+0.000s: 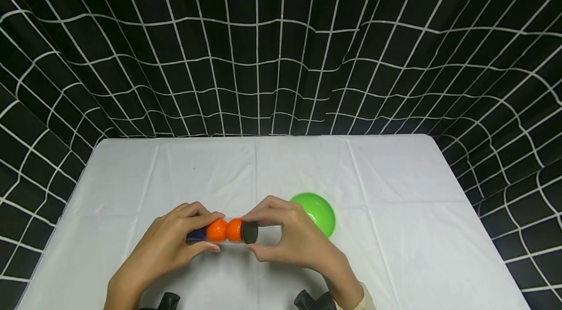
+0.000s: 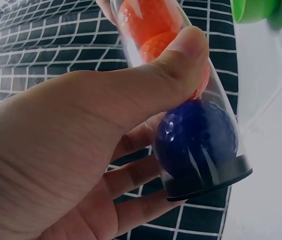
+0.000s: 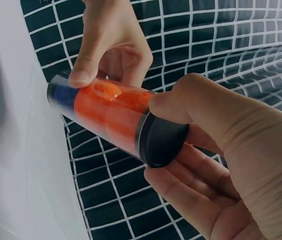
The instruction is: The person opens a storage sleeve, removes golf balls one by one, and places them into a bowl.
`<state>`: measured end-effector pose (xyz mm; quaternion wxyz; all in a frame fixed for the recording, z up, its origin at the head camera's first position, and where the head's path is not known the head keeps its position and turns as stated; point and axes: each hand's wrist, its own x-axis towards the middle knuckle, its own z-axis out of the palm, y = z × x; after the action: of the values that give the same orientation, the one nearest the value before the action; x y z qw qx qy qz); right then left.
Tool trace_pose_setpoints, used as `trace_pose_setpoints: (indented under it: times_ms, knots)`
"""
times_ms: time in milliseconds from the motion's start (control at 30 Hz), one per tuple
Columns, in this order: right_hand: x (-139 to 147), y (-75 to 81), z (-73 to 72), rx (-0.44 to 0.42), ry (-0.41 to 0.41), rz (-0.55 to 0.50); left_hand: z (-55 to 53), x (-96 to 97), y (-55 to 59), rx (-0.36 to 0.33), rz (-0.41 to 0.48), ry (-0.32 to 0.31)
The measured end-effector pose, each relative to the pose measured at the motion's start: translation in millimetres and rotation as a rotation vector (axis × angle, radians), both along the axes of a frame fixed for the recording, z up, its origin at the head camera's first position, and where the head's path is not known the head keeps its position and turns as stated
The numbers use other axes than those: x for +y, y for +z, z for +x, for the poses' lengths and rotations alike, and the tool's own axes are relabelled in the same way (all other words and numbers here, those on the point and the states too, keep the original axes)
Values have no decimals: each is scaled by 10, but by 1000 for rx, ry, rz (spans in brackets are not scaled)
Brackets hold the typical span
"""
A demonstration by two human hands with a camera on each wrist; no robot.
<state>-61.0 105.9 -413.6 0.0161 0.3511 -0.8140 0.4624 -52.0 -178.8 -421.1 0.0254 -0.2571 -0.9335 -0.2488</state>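
Both hands hold a clear tube (image 3: 101, 125) of dimpled golf balls above the white table, lying crosswise in the head view. Inside are a blue ball (image 2: 195, 132) at the left end and two orange balls (image 1: 216, 231) toward the right. My left hand (image 1: 175, 232) grips the tube around the blue ball, its thumb on top in the left wrist view. At the other end my right hand (image 1: 294, 232) pinches the black cap (image 3: 165, 140) and tube edge between thumb and fingers. Another black cap (image 2: 213, 180) closes the blue ball's end.
A shallow green bowl (image 1: 324, 210) stands on the white-covered table (image 1: 210, 168), just behind the right hand. Black curtain with a white grid (image 1: 268, 75) surrounds the table at the back and sides. Dark wrist-mount parts (image 1: 169, 301) show at the bottom edge.
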Motion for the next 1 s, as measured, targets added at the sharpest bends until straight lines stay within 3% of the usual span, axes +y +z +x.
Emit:
trace_pose_setpoints:
  times_ms: [233, 533, 633, 1000]
  knots:
    - [5, -19, -8, 39, 8, 7, -5, -9, -3, -12, 2, 2]
    - [-39, -52, -10, -32, -22, -72, -12, -13, -14, 25, 8, 19]
    - [-29, -61, -14, -15, -22, -76, -16, -6, -18, 20, 12, 14]
    - [26, -75, -45, -30, 53, -35, -28, -11, -36, -5, 0, 5]
